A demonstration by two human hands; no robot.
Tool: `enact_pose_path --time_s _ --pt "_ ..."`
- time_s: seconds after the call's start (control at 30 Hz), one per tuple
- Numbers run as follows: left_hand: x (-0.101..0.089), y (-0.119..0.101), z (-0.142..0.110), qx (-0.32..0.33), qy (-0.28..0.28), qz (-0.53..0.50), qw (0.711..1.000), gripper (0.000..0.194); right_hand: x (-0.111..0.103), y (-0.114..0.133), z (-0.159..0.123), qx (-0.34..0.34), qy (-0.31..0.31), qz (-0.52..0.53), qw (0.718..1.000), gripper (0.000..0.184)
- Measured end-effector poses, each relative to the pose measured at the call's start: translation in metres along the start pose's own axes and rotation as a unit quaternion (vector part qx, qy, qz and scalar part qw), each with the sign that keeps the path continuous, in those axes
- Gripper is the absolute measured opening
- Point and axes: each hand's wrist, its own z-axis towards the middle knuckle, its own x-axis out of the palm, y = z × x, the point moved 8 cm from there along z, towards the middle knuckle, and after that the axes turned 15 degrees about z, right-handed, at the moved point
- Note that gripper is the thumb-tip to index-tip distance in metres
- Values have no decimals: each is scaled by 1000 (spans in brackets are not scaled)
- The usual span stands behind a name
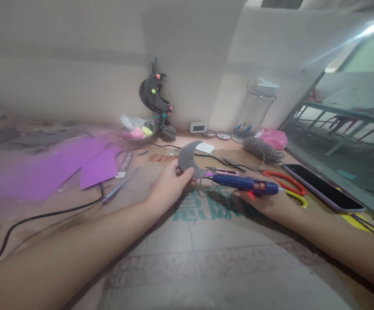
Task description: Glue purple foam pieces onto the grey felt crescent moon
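My left hand [170,184] pinches a grey crescent-shaped piece wrapped in yarn [187,158], holding it upright above the cardboard sheet [206,241]. My right hand [264,202] grips a blue hot glue gun [245,184] that lies almost flat, its nozzle pointing left to the lower tip of the crescent. A small red light glows under the gun by my fingers.
Red and yellow scissors [286,184], a phone [322,187] and a skein of grey yarn [262,150] lie to the right. Purple paper sheets [77,165] and a black cable [44,215] are on the left. A finished dark crescent ornament [154,92] leans on the wall beside a clear jar [254,111].
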Motion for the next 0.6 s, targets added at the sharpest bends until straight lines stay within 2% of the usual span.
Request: enact_pose_path --time_s 0.6 --pt "-1 -1 0 6 -4 2 1000 12 -5 -1 1 1 -26 2 1000 16"
